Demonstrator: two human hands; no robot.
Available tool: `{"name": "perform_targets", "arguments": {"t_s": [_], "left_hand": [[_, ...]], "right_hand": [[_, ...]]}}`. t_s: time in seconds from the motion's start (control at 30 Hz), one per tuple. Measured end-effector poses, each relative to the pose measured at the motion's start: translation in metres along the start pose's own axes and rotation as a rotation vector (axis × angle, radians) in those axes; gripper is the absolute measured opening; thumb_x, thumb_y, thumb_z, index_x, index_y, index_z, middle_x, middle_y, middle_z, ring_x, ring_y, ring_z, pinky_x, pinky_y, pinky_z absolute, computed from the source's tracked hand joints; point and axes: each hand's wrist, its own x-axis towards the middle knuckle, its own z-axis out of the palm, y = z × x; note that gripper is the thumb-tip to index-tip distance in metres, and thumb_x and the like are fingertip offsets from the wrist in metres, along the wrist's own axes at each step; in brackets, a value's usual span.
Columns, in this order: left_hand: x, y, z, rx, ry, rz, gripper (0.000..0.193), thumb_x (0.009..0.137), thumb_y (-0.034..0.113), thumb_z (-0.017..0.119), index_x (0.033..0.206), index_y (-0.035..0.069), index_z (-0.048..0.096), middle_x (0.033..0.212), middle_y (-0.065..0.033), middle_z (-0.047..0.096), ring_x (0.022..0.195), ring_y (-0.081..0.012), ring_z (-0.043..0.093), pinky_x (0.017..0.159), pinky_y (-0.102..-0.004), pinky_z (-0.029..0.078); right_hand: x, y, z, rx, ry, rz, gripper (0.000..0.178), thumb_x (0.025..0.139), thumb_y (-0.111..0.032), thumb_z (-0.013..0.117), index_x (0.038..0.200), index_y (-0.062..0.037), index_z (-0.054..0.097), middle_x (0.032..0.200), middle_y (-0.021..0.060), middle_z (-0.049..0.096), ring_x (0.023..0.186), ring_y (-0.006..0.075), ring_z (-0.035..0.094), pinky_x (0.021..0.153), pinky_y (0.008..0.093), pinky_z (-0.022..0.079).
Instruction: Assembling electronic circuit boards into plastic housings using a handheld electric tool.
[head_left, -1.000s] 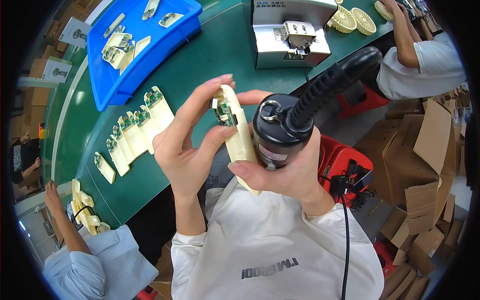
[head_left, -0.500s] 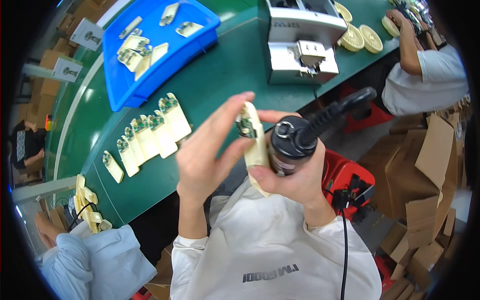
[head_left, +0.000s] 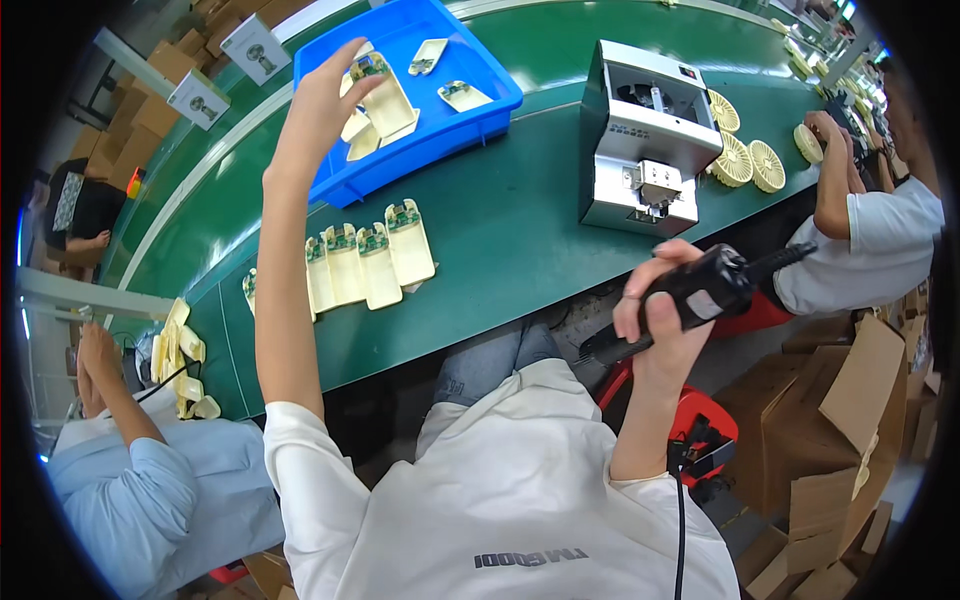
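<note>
My left hand [head_left: 318,110] reaches over the blue bin [head_left: 465,126], its thumb and fingers apart. Right beside its thumb, a cream plastic shell with a green circuit board [head_left: 392,108] lies on other shells in the bin. Whether the thumb touches it I cannot tell. My right hand [head_left: 660,318] is closed around a black electric screwdriver [head_left: 700,292], held tilted in front of the table edge, its cord end up to the right. On the green table [head_left: 500,225], several similar shells [head_left: 362,272] stand in a row, partly hidden by my left forearm.
A silver machine [head_left: 645,140] stands on the table to the right, with round cream grilles [head_left: 733,160] beside it. Co-workers sit at left [head_left: 160,500] and right [head_left: 865,240]. Cardboard boxes [head_left: 800,400] and a red stool [head_left: 700,420] are at my right.
My left hand has moved from in front of me to the bin, and the shell I held has left my right hand. The screwdriver has swung right and tilted. My view has shifted.
</note>
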Motion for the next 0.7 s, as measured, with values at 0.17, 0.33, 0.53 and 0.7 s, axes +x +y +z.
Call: {"name": "perform_targets", "arguments": {"t_s": [0.17, 0.33, 0.53, 0.7], "left_hand": [[-0.044, 0.033, -0.016, -0.062, -0.134, -0.103, 0.032, 0.086, 0.011, 0.069, 0.118, 0.004, 0.064, 0.111, -0.0157, 0.068, 0.099, -0.0274, 0.066, 0.088, -0.0332, 0.049], [-0.116, 0.053, 0.010, -0.050, -0.195, -0.120, 0.030, 0.084, 0.011, 0.070, 0.112, 0.002, 0.065, 0.113, -0.0166, 0.066, 0.100, -0.0328, 0.064, 0.087, -0.0378, 0.050], [-0.127, 0.032, 0.032, -0.141, -0.348, -0.195, 0.030, 0.082, 0.008, 0.069, 0.111, -0.001, 0.065, 0.113, -0.0162, 0.065, 0.100, -0.0344, 0.063, 0.087, -0.0386, 0.050], [-0.124, 0.069, 0.018, -0.185, -0.334, -0.165, 0.028, 0.082, 0.004, 0.068, 0.109, -0.002, 0.065, 0.112, -0.0150, 0.066, 0.102, -0.0340, 0.062, 0.088, -0.0388, 0.050]], "right_hand": [[0.000, -0.007, -0.021, -0.031, 0.078, -0.065, 0.051, 0.085, -0.018, 0.075, 0.121, 0.0028, 0.046, 0.081, 0.0116, 0.060, 0.047, 0.0103, 0.048, 0.044, 0.0231, 0.040], [0.009, -0.012, -0.028, -0.037, 0.045, -0.080, 0.053, 0.085, -0.021, 0.076, 0.123, 0.0014, 0.045, 0.083, 0.0112, 0.058, 0.047, 0.0108, 0.048, 0.043, 0.0240, 0.041], [0.042, -0.045, -0.015, -0.119, -0.099, -0.211, 0.050, 0.092, -0.030, 0.068, 0.126, -0.0030, 0.042, 0.090, 0.0063, 0.053, 0.049, 0.0098, 0.046, 0.045, 0.0248, 0.038], [0.083, -0.086, -0.002, -0.094, -0.199, -0.458, 0.051, 0.093, -0.026, 0.066, 0.131, 0.0001, 0.044, 0.095, 0.0101, 0.057, 0.054, 0.0117, 0.050, 0.052, 0.0274, 0.044]]}}
